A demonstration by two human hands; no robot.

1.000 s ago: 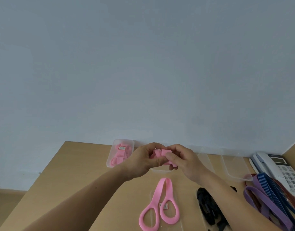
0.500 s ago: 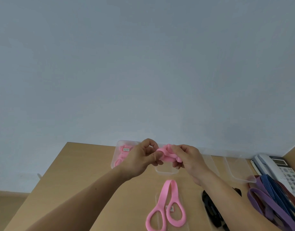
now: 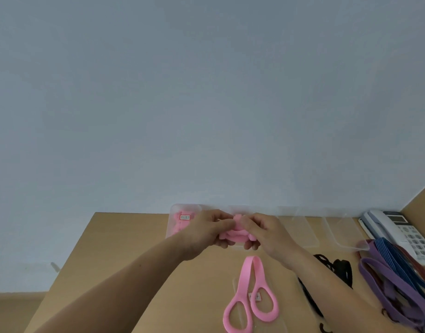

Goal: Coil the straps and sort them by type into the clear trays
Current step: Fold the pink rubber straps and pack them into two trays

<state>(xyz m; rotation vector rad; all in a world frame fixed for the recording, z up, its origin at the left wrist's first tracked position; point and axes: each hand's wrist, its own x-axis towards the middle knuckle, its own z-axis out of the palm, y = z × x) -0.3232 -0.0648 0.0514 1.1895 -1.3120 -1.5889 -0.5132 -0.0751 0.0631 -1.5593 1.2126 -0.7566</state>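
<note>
My left hand (image 3: 206, 233) and my right hand (image 3: 266, 233) meet above the desk, both gripping a bunched pink strap (image 3: 234, 233) between them. Behind my left hand a clear tray (image 3: 174, 210) at the wall holds coiled pink straps (image 3: 180, 222). Three more clear trays stand along the wall: one (image 3: 237, 247) mostly hidden under my hands, one (image 3: 300, 230) to its right, one (image 3: 341, 233) further right. Two pink strap loops (image 3: 252, 299) lie flat in front. A black strap (image 3: 336, 270) and purple and blue straps (image 3: 394, 282) lie at the right.
A white desk phone (image 3: 398, 233) sits at the back right corner next to the wooden side panel (image 3: 420, 200). The desk's left edge (image 3: 69, 258) runs diagonally, with floor beyond. A plain wall rises directly behind the trays.
Both hands have kept working the pink strap, which now looks more bunched between them. The view has shifted slightly, so the desk items sit lower and further right in the frame.
</note>
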